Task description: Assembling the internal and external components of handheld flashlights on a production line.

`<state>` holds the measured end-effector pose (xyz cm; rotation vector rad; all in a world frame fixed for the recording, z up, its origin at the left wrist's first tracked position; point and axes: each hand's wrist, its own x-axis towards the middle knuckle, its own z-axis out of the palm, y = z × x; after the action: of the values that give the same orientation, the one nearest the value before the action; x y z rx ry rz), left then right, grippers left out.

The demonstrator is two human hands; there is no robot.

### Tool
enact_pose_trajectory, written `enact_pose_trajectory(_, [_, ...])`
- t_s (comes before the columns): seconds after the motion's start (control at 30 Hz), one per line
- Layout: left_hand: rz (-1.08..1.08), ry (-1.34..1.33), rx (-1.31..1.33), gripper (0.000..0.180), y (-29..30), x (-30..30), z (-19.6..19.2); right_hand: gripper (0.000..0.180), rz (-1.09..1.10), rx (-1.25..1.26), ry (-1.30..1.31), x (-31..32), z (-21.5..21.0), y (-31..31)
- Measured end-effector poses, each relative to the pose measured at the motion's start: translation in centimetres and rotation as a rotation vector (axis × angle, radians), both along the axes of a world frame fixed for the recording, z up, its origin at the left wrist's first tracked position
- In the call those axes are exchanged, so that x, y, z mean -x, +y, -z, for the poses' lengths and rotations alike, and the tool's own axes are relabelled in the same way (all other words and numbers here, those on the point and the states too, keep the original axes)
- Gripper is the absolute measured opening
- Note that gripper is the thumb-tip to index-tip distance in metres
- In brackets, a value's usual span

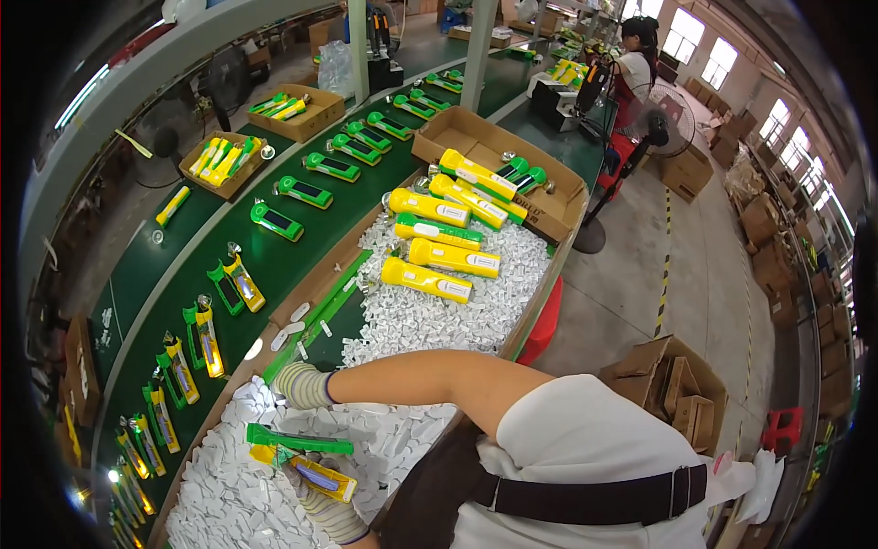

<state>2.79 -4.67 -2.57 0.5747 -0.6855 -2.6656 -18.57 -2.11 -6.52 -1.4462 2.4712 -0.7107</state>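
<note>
Yellow and green in the head view, the opened flashlight (325, 478) sat near left over loose white plastic pieces (215, 499), gripped in your left hand (331, 514), its green casing half (315, 445) spread from the yellow. Your right hand (259, 395), with a striped glove cuff (305, 385), was just farther off, low by those pieces; whether its fingers were closed cannot be told. Farther right, yellow flashlights (428, 279) lay on smaller white parts (439, 322) before a cardboard box (476, 137). Left, a green conveyor belt (178, 306) carried more flashlights (209, 340).
</note>
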Motion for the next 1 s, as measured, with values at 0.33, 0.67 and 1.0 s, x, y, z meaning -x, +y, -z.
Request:
enact_pose_trajectory(0.33, [-0.016, -0.204, 0.721, 0.060, 2.3, 2.7, -2.3, 0.027, 0.168, 0.455, -0.550, -7.3, -9.5, 7.9])
enact_pose_trajectory(0.67, [0.107, -0.222, 0.938, 0.057, -0.3, 3.9, -2.0, 0.028, 0.044, 0.303, -0.493, -5.3, -10.0, 7.4])
enact_pose_trajectory(1.0, [-0.043, -0.191, 0.942, 0.071, -1.1, 4.8, -1.1, 0.030, 0.078, 0.313, -0.456, -5.7, -10.2, 6.2])
